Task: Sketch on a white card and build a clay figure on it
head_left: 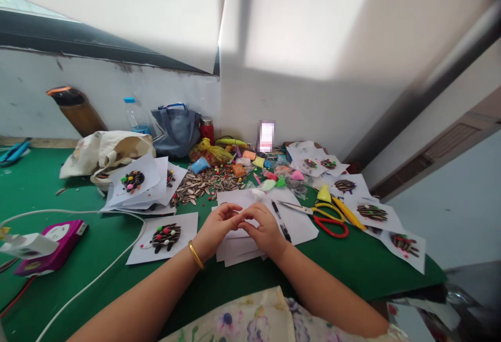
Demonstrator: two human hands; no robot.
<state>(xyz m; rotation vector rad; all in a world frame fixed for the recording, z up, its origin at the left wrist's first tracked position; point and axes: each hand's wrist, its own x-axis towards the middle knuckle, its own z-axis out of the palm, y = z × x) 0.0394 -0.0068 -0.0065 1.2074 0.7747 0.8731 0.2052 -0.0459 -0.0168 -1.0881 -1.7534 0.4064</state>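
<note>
My left hand (219, 227), with a gold bangle at the wrist, meets my right hand (264, 228) fingertip to fingertip over a stack of white paper (303, 230). Both are closed in a pinch, and whatever lies between the fingers is too small or hidden to make out. A black pen (281, 221) rests on the paper just right of my right hand. Beyond the hands lie a white lump of clay (258, 194) and a heap of striped sunflower seeds (198, 186). Left of my left hand is a sheet with a seed-and-clay hedgehog picture (166, 237).
Scissors (329, 217) with yellow and red handles lie right of the paper. Finished seed pictures (371, 211) line the right edge; another pile (135, 181) sits left. Coloured clay packs (238, 169) are behind. A white cable (113, 274) crosses the green table near a purple power strip (58, 245).
</note>
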